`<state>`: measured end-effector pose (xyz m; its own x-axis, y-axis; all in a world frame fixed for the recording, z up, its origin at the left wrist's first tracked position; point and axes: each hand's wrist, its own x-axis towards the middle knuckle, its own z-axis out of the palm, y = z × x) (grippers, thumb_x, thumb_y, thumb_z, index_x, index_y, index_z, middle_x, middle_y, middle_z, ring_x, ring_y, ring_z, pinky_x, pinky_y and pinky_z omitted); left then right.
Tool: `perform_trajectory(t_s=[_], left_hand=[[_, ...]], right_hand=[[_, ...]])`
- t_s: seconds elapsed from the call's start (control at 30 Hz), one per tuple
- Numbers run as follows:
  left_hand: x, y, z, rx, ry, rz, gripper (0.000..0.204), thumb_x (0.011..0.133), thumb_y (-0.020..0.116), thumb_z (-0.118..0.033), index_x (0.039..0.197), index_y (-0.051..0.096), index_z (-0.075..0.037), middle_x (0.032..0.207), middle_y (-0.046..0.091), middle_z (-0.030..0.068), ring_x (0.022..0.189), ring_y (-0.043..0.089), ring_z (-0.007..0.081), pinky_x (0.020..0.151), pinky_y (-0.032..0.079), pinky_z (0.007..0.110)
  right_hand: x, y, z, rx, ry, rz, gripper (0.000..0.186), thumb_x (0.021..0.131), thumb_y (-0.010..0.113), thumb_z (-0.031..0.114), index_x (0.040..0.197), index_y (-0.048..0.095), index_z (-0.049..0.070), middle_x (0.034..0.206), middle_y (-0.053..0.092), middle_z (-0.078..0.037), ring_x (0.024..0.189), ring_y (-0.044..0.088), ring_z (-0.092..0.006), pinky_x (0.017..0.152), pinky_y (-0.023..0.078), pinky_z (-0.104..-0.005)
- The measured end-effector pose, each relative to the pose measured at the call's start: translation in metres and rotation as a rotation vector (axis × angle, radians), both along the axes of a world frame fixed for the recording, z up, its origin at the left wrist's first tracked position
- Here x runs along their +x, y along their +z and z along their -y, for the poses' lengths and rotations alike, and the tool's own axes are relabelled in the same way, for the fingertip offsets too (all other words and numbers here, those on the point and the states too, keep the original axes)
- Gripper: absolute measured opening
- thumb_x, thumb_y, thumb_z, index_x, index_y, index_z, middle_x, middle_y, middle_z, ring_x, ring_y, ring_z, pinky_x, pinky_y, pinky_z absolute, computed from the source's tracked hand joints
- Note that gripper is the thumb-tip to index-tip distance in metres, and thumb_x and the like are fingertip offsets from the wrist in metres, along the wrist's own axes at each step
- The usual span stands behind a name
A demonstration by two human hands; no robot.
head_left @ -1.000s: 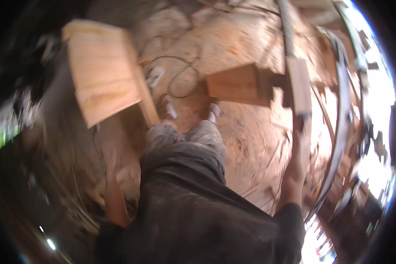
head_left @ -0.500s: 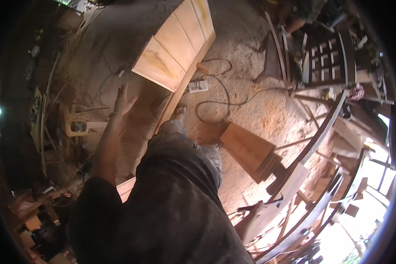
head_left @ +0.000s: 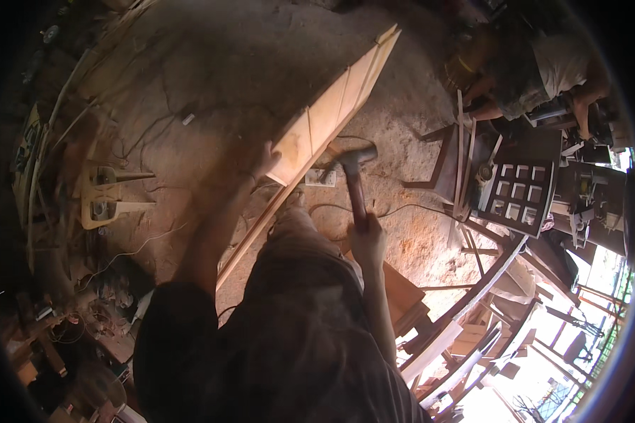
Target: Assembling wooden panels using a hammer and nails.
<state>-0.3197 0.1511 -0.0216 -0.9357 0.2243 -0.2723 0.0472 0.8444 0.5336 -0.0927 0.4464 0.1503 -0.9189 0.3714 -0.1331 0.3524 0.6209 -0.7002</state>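
A pale wooden panel (head_left: pixel 324 116), made of several joined boards with a long strip along its side, slants up from beside my legs. My left hand (head_left: pixel 264 162) is at the panel's near left edge, its fingers closed on the wood and slightly blurred. To the right, my right hand (head_left: pixel 368 240) is wrapped round the lower handle of a hammer (head_left: pixel 357 187). The hammer's head is up, a little to the right of the panel's side strip and apart from my left hand.
A white power strip (head_left: pixel 320 178) and dark cable lie on the dusty floor. Wooden boards (head_left: pixel 402 296) are stacked by my right arm. A yellowish plastic chair (head_left: pixel 100 199) is at left. Far right are a dark wooden lattice (head_left: pixel 521 190) and another person (head_left: pixel 536 70).
My left hand has moved right, from open in the air onto the panel's edge. My right hand has come into view with the hammer. The panel now appears narrower and more edge-on.
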Motion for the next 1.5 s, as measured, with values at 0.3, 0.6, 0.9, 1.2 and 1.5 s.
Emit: perform_trajectory(t_s=[0.3,0.6,0.9,1.2,1.5], left_hand=[[-0.002,-0.002,-0.004,0.101,0.034,-0.031,0.041,0.084,0.064,-0.035,0.094,0.067,0.004,0.094,0.069,0.0283,0.091,0.067,0.0435,0.084,0.052,0.051],[0.009,-0.011,-0.011,0.128,0.129,-0.185,0.038,0.082,0.065,-0.032,0.086,0.069,0.005,0.083,0.068,0.0275,0.079,0.068,0.0426,0.076,0.054,0.051],[0.002,0.043,-0.019,0.129,0.129,-0.227,0.034,0.083,0.066,-0.03,0.092,0.071,0.002,0.082,0.069,0.025,0.077,0.068,0.0419,0.075,0.054,0.05],[0.003,0.029,-0.016,0.03,0.087,-0.149,0.035,0.083,0.066,-0.03,0.087,0.069,0.005,0.076,0.068,0.0254,0.073,0.068,0.042,0.07,0.055,0.05],[0.002,0.018,-0.014,0.074,0.092,-0.149,0.032,0.085,0.064,-0.032,0.085,0.068,0.0,0.074,0.068,0.0226,0.071,0.069,0.0402,0.069,0.055,0.049]], right_hand=[[-0.196,-0.046,0.063,0.125,0.202,0.44,0.028,0.076,0.066,0.018,0.097,0.07,0.0,0.087,0.071,-0.025,0.086,0.071,-0.0408,0.074,0.055,-0.0481],[-0.184,-0.037,0.057,0.096,0.119,0.227,0.024,0.081,0.065,0.022,0.094,0.069,0.002,0.081,0.069,-0.025,0.082,0.069,-0.0444,0.071,0.054,-0.0509],[-0.182,-0.051,0.058,0.02,0.282,0.208,0.02,0.08,0.066,0.019,0.091,0.07,0.003,0.083,0.07,-0.025,0.081,0.07,-0.043,0.07,0.055,-0.0501],[-0.21,-0.029,0.041,0.062,0.27,0.386,0.023,0.082,0.066,0.019,0.098,0.069,0.003,0.086,0.071,-0.024,0.084,0.07,-0.0422,0.075,0.056,-0.0489],[-0.217,-0.064,0.042,0.32,0.215,0.467,0.022,0.081,0.066,0.017,0.096,0.069,0.002,0.083,0.07,-0.025,0.082,0.07,-0.0423,0.07,0.055,-0.0495]])
